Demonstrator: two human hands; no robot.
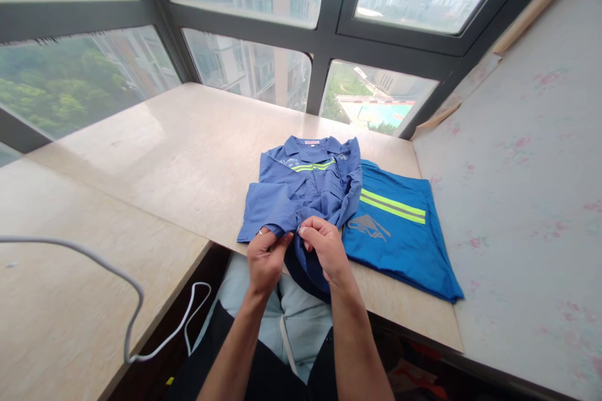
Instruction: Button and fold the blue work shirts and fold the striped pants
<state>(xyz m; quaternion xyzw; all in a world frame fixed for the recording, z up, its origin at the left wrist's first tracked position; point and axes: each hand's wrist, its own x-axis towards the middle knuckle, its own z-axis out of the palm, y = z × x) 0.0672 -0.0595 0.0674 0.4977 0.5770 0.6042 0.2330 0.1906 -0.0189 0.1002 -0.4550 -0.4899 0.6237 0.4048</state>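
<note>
A blue work jacket (305, 183) with a collar and yellow-green reflective stripes lies front side up on the stone ledge, its lower end hanging over the edge. My left hand (267, 258) pinches the jacket's cloth near the lower edge, a ring on one finger. Just to the right, my right hand (324, 244) is closed on the same cloth, thumb and fingers together. Both hands are close to each other at the ledge's front edge. The exact part of the cloth between the fingers is partly hidden.
Right of the jacket lies a folded brighter blue garment (399, 238) with a reflective stripe and grey logo. A white cable (136, 301) loops at the left. Windows with grey frames (244, 25) stand behind the ledge (155, 156); a flowered wall (527, 200) bounds the right.
</note>
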